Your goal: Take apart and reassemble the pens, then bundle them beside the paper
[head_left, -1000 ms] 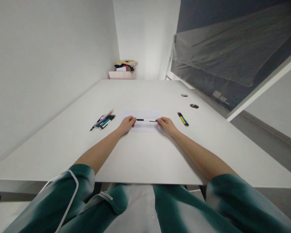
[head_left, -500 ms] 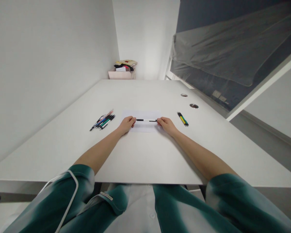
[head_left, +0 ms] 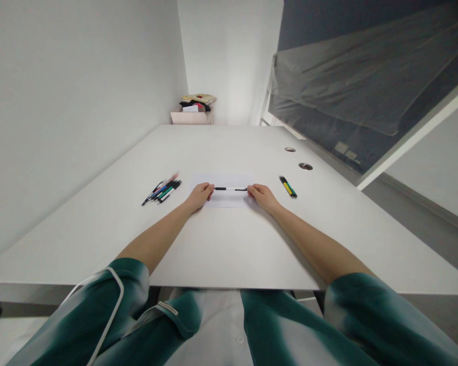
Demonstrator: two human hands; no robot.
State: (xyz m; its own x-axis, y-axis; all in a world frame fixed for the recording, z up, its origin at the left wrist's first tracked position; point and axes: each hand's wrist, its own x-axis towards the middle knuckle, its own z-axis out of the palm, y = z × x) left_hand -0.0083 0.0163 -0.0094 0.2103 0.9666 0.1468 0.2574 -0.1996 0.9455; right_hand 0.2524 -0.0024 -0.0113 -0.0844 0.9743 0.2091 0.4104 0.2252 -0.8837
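Note:
Between my two hands a white pen with a black grip and black clip is held level, above a sheet of white paper. My left hand pinches its black-grip end. At the clip end, my right hand has its fingertips closed on the pen. Left of my hands lies a loose pile of several pens, in black, blue, green and pink. A small group of yellow and green pens rests to the right.
The white table stretches away from me, with two round cable holes at its right side. A pale box with cloth items stands past the far edge. A dark covered panel leans in on the right.

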